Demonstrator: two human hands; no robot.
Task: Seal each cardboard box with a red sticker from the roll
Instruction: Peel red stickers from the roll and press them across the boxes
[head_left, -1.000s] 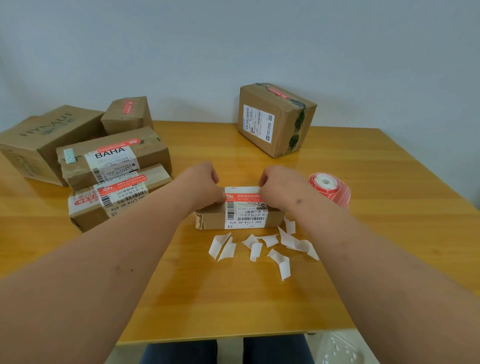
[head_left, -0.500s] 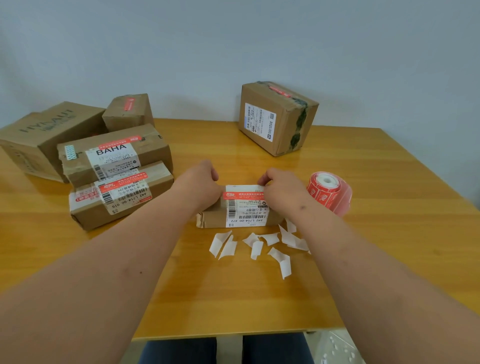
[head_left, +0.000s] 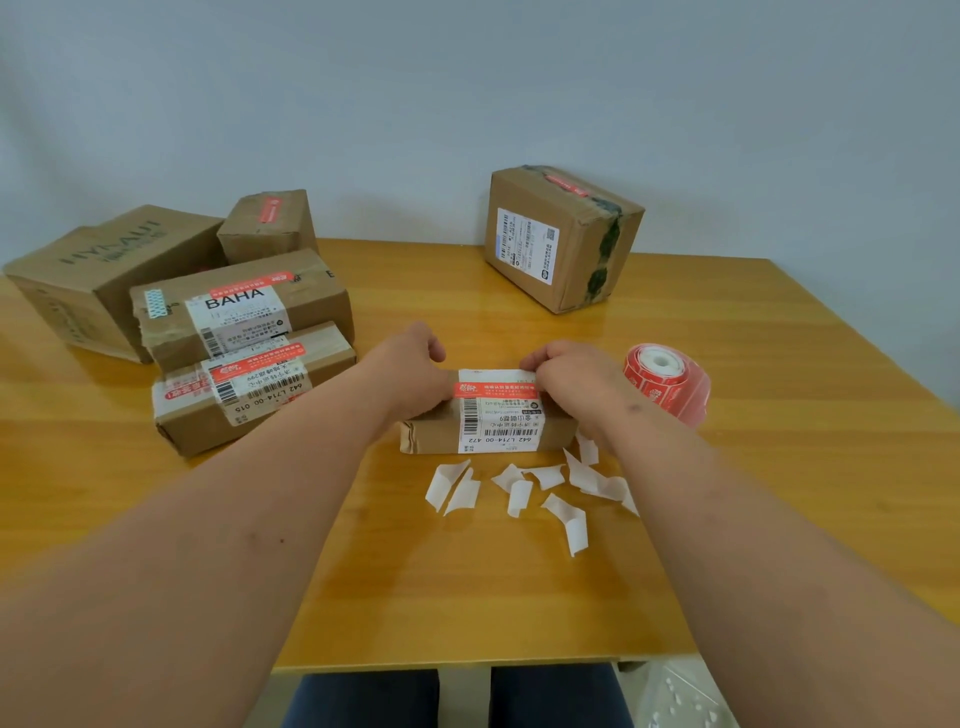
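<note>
A small flat cardboard box (head_left: 431, 435) with a white shipping label lies at the table's middle. A red sticker (head_left: 493, 389) runs across its top. My left hand (head_left: 410, 369) grips the box's left end, fingers curled over the far edge. My right hand (head_left: 571, 376) holds the right end, with its curled fingertips on the sticker's right end and the label's top edge. The roll of red stickers (head_left: 665, 382) stands just right of my right hand.
Several white backing scraps (head_left: 519, 488) lie in front of the box. Several cardboard boxes are piled at the left, among them a BAHA box (head_left: 249, 312) and a flat box (head_left: 208, 415). One box (head_left: 561, 239) stands at the back. A clear plastic bag (head_left: 675, 696) lies below the table (head_left: 467, 623).
My hands have drawn slightly apart along the box top, uncovering more of the red sticker and the label. The box has tipped a little toward me.
</note>
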